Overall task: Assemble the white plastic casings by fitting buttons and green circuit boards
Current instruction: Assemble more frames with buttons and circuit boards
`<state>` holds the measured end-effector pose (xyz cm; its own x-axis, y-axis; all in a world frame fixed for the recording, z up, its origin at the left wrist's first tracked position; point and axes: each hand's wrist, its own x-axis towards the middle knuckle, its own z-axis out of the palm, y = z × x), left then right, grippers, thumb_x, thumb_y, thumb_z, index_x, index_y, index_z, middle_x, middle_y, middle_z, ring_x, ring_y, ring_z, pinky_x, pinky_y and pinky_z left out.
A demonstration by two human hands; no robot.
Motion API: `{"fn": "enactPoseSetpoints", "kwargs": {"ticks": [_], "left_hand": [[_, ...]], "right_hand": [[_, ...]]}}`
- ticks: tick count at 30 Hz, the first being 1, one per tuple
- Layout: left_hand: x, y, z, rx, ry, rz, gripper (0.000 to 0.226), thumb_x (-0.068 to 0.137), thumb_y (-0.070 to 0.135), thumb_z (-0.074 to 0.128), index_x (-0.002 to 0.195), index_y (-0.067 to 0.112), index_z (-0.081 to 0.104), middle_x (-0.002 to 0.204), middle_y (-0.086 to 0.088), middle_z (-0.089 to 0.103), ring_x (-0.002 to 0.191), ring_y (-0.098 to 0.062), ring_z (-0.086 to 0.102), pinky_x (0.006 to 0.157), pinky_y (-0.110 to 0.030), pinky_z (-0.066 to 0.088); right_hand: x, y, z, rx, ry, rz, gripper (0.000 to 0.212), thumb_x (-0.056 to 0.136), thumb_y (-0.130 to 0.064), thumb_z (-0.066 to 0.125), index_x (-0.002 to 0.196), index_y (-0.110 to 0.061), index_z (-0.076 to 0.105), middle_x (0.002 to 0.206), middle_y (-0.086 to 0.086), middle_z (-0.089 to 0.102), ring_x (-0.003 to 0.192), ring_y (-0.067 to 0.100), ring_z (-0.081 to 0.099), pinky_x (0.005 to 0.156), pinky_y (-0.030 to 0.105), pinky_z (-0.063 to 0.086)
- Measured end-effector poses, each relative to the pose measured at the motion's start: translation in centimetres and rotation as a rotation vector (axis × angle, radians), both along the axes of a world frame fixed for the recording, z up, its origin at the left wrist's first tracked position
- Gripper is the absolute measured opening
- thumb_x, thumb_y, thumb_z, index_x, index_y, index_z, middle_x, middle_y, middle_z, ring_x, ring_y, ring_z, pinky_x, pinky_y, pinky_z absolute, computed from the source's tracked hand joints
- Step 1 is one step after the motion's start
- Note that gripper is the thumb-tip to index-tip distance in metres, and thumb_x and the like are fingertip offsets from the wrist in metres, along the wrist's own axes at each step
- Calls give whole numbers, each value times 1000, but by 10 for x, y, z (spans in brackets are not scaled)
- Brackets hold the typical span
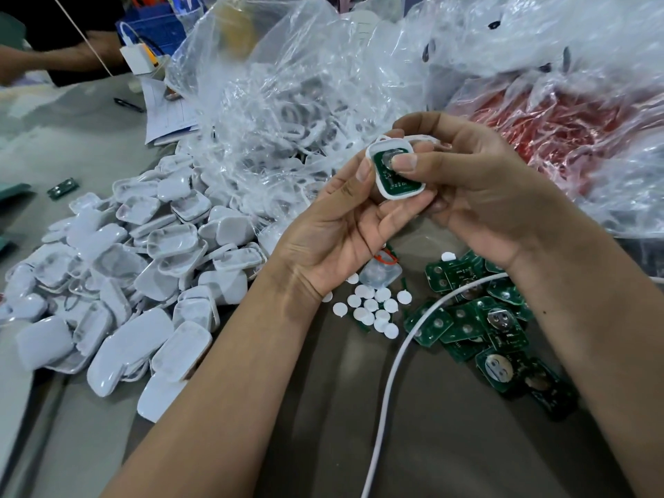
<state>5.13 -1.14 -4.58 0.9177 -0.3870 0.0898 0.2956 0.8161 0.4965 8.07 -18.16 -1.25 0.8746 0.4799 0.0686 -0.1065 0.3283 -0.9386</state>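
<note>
- clear plastic bag (287, 84) – crumpled, spread across the middle of the grey table (449, 443)
- second clear bag with red contents (560, 131) – far right
- white cable (391, 375) – runs over the table from the bottom edge up toward the right
- paper sheets (169, 113) just left of the clear bag; black pen (128, 104) beside them
- white charger (138, 58) in front of a blue crate (154, 28), top left
- another person's arm (54, 59) – top left corner
</note>
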Motion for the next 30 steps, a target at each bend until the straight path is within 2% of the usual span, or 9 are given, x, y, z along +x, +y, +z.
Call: {"fn": "enactPoseSetpoints", "kwargs": {"ticks": [3, 6, 8, 10, 12, 14, 17, 24, 30], "left_hand": [[2, 1, -1, -8, -16, 32, 48, 82, -4, 75, 127, -5, 59, 125, -28, 67, 112, -41, 69, 102, -49, 55], [3, 2, -2, -33, -6, 74, 37, 85, -6, 68, 122, -3, 64, 124, -28, 68, 112, -42, 69, 101, -50, 56], [5, 2, -2, -36, 7, 119, 34, 87, -5, 63, 120, -1, 64, 124, -27, 68, 112, -41, 69, 98, -49, 57], [6, 1, -1, -22, 21, 165, 32, 88, -3, 61, 119, 0, 66, 123, -25, 69, 112, -39, 70, 95, -46, 59], [7, 0, 0, -1, 39, 205, 32, 92, -2, 58, 123, -1, 63, 121, -22, 70, 111, -37, 71, 93, -43, 60], [8, 1, 0, 20, 53, 241, 31, 93, 1, 57, 124, -1, 62, 118, -19, 72, 110, -34, 71, 89, -40, 62], [8, 1, -1, 21, 50, 271, 28, 90, 1, 59, 117, -1, 66, 114, -16, 74, 108, -30, 72, 83, -37, 62], [7, -1, -3, 68, 38, 320, 30, 87, -1, 60, 117, 1, 64, 109, -14, 76, 104, -25, 74, 82, -35, 62], [7, -2, -5, 75, 12, 322, 30, 85, 1, 64, 115, 4, 67, 109, -14, 76, 108, -26, 72, 86, -37, 61]], "right_hand": [[1, 0, -1, 18, -7, -49, 46, 76, -11, 81, 117, -13, 61, 107, 12, 61, 93, 24, 61, 64, 25, 39], [0, 3, -1, 12, -71, -167, 34, 84, -13, 77, 114, -12, 61, 93, 5, 67, 77, 14, 64, 55, 20, 42], [-1, 4, -1, -87, -253, -312, 20, 92, -11, 74, 109, -10, 65, 95, 12, 67, 74, 17, 60, 54, 20, 44], [-1, 4, -2, -251, -533, -437, 9, 98, -11, 69, 105, -5, 72, 90, 5, 71, 71, 8, 61, 61, 19, 46], [-2, 5, -5, -407, -734, -492, 19, 104, -20, 63, 105, -9, 78, 92, 0, 69, 77, -2, 59, 73, 18, 45], [-3, 8, -7, -491, -814, -490, 23, 106, -25, 58, 108, -15, 79, 98, 5, 70, 89, 3, 61, 80, 21, 45], [-2, 11, -11, -551, -930, -497, 23, 107, -20, 58, 110, -12, 79, 101, 11, 71, 100, 15, 66, 87, 24, 48], [0, 12, -17, -545, -953, -496, 23, 107, -15, 58, 105, -9, 80, 98, 8, 69, 97, 3, 63, 86, 20, 46], [0, 12, -13, -485, -882, -454, 22, 108, -18, 57, 109, -15, 78, 98, 4, 71, 99, 8, 66, 86, 23, 49]]}}
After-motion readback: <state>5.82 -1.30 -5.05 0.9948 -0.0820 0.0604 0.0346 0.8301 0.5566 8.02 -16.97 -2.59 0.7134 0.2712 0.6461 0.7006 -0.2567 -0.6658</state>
